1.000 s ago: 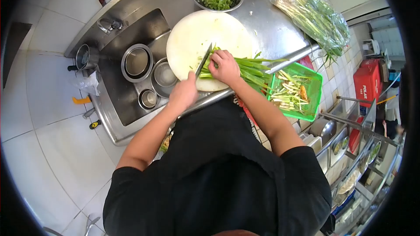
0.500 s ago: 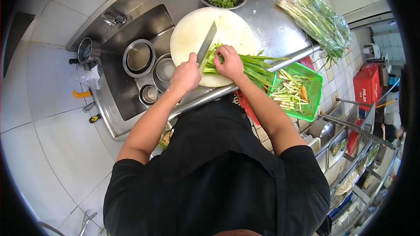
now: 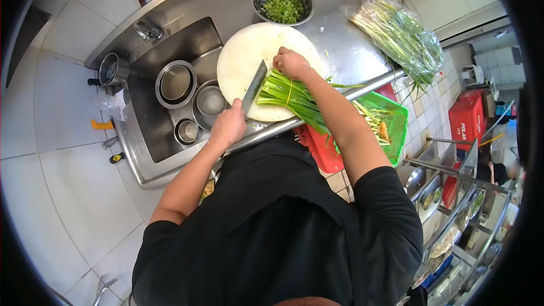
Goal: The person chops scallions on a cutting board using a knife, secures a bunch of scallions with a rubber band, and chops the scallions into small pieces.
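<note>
My left hand (image 3: 229,126) is closed around the handle of a kitchen knife (image 3: 254,89), its broad blade tilted over the white round cutting board (image 3: 243,51). Beside the blade lies a bundle of green onions (image 3: 290,95), bound with a yellow band, cut ends toward the knife and tops hanging past the counter's front edge. My right hand (image 3: 293,64) is at the bundle's far side, over the board, with fingers curled together. Whatever those fingers may pinch is too small to make out.
Chopped green onion fills a metal bowl (image 3: 283,3) behind the board. A plastic bag of green onions (image 3: 396,34) lies at right. Metal containers (image 3: 177,83) stand in the sink (image 3: 148,127) at left. Below the counter are a green basket (image 3: 399,130) of stalks and a red crate (image 3: 323,156).
My right hand has moved off the top of the green onions to their far side, uncovering the yellow band. The knife has shifted back toward me, apart from the bundle.
</note>
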`<state>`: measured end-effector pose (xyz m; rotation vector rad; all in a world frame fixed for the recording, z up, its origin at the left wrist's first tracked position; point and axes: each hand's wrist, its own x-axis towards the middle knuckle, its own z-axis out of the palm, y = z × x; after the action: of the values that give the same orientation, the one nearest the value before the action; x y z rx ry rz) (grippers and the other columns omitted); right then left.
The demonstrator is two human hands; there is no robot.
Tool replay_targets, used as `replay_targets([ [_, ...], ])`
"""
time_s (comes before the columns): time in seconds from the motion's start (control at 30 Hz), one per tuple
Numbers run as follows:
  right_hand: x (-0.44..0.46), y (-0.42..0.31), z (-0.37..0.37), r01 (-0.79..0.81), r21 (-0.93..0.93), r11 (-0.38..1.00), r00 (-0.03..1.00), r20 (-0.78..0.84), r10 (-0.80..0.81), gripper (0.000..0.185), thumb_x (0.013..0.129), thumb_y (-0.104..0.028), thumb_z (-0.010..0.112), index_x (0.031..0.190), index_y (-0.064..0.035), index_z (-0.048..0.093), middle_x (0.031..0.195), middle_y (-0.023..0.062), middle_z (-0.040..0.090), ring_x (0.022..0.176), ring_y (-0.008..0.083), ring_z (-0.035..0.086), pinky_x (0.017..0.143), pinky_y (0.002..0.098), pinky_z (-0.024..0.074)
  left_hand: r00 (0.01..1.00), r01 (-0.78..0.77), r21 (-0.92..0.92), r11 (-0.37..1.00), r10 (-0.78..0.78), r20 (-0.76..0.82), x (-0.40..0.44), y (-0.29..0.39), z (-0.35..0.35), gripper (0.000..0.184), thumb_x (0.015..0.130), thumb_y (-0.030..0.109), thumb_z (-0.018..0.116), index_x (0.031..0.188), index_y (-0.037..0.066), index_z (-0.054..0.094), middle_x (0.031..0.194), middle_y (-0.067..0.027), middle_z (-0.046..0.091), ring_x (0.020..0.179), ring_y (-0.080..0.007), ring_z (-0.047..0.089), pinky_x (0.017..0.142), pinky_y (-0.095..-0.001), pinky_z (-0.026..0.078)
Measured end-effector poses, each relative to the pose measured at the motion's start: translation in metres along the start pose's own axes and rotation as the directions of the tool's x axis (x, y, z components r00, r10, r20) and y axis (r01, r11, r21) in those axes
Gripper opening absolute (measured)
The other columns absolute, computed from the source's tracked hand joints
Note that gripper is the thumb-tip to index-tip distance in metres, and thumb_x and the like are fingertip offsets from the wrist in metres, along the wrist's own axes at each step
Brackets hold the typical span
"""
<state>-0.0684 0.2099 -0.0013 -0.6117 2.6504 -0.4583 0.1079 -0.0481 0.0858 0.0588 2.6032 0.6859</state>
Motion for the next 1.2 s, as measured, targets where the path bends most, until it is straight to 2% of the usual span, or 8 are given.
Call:
replay_targets([
  [0.13,-0.002,0.001,0.004,-0.023,-0.106,0.994,0.999,-0.034,0.019,0.011,0.091,-0.014,0.069,0.100,-0.0112,0.072,0.119,0.0130,0.064,0.115,0.0314,0.065,0.099,0.0444,0.0538,0.998,0.007,0.019,1.000,-0.008,0.069,0.000,-0.005,0.008,0.023,0.104,0.017,0.052,0.119,0.001,0.047,0.095,-0.0370,0.068,0.095,-0.0558,0.066,0.087,-0.0638,0.049],
  [0.33,0.004,0.015,-0.008,-0.186,0.432,0.882,0.932,-0.208,0.298,0.018,0.093,-0.017,0.067,0.105,-0.0059,0.073,0.104,0.0180,0.076,0.101,0.0327,0.072,0.091,0.0428,0.0559,0.999,0.048,-0.008,0.999,-0.048,0.004,0.018,-0.015,0.008,0.026,0.104,0.017,0.050,0.122,0.000,0.047,0.098,-0.0371,0.069,0.097,-0.0553,0.067,0.089,-0.0627,0.050],
  [0.63,-0.016,0.006,-0.025,-0.215,0.570,0.793,0.817,-0.340,0.466,0.019,0.088,-0.023,0.076,0.096,-0.0062,0.080,0.089,0.0145,0.078,0.082,0.0277,0.074,0.080,0.0405,0.0576,0.998,0.034,0.018,0.999,-0.033,-0.053,0.037,-0.023,-0.014,0.027,0.104,0.018,0.051,0.125,0.001,0.048,0.101,-0.0376,0.068,0.100,-0.0547,0.066,0.091,-0.0626,0.050],
  [0.77,-0.001,-0.012,-0.006,-0.354,0.504,0.788,0.789,-0.291,0.541,0.018,0.082,-0.024,0.077,0.091,-0.0107,0.083,0.091,0.0175,0.078,0.093,0.0329,0.076,0.088,0.0428,0.0599,0.995,0.023,-0.066,0.998,-0.029,-0.096,0.040,-0.011,-0.015,0.027,0.104,0.019,0.052,0.124,0.001,0.048,0.100,-0.0372,0.068,0.099,-0.0553,0.066,0.088,-0.0629,0.049],
  [0.97,0.027,-0.041,0.003,-0.545,0.174,0.820,0.806,-0.158,0.570,0.026,0.089,-0.017,0.069,0.109,-0.0028,0.078,0.115,0.0212,0.076,0.108,0.0359,0.074,0.094,0.0424,0.0592,0.996,0.020,-0.092,0.996,-0.028,-0.083,0.036,-0.001,-0.026,0.026,0.105,0.019,0.052,0.123,0.001,0.048,0.101,-0.0368,0.068,0.099,-0.0561,0.065,0.086,-0.0629,0.048],
  [1.07,0.020,-0.051,-0.017,-0.459,-0.026,0.888,0.889,-0.015,0.458,0.027,0.091,-0.013,0.062,0.110,0.0019,0.076,0.115,0.0262,0.074,0.110,0.0371,0.073,0.097,0.0456,0.0576,0.997,-0.024,-0.121,0.992,0.015,-0.074,0.030,-0.016,-0.020,0.025,0.105,0.019,0.052,0.122,0.001,0.048,0.101,-0.0368,0.068,0.099,-0.0560,0.065,0.086,-0.0629,0.048],
  [1.17,0.019,-0.045,-0.010,-0.338,-0.169,0.926,0.941,-0.074,0.330,0.032,0.092,-0.016,0.062,0.115,0.0031,0.073,0.115,0.0266,0.074,0.110,0.0389,0.072,0.097,0.0477,0.0569,0.999,-0.039,-0.080,0.996,0.036,-0.041,0.029,-0.025,-0.012,0.026,0.105,0.020,0.051,0.123,0.002,0.049,0.100,-0.0371,0.069,0.099,-0.0556,0.067,0.088,-0.0635,0.050],
  [1.2,0.021,-0.041,-0.009,-0.366,-0.098,0.926,0.930,-0.070,0.360,0.032,0.093,-0.016,0.062,0.115,0.0037,0.072,0.114,0.0267,0.074,0.110,0.0401,0.072,0.096,0.0483,0.0568,0.999,-0.038,-0.078,0.996,0.035,-0.042,0.028,-0.027,-0.011,0.026,0.105,0.020,0.051,0.124,0.002,0.049,0.099,-0.0369,0.069,0.099,-0.0555,0.066,0.088,-0.0637,0.050],
])
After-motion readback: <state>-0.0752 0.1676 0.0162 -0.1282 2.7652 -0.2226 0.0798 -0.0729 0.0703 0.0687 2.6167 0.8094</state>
